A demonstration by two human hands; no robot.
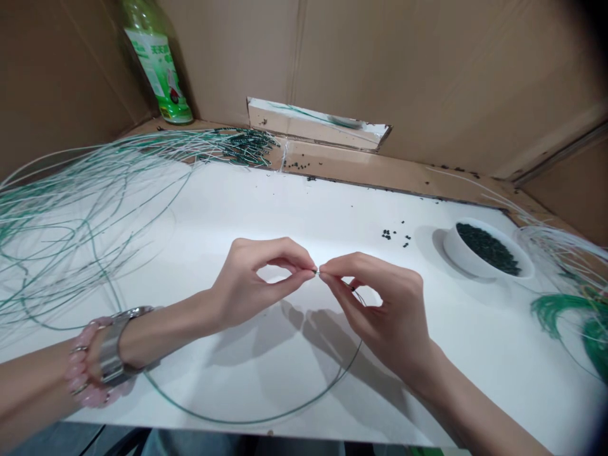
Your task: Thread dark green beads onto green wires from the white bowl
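Note:
My left hand (259, 275) is closed in a pinch, with a tiny dark bead (315, 272) showing at the fingertips. Almost touching it, my right hand (387, 304) pinches a thin green cord (242, 421), and a short bit of it shows between the two hands. From the right palm the cord drops in a wide curve over the white table and passes under my left wrist. Another small dark piece (352, 289) sits by the cord inside the right fingers. Several loose dark beads (387, 234) lie beyond the right hand.
A white bowl (451, 250) of dark beads stands at the right. Green and white cords (95, 183) spread over the left side, their beaded ends at the back. A green cord bundle (551, 310) lies far right. A green-labelled bottle (159, 69) stands against the cardboard wall (427, 76).

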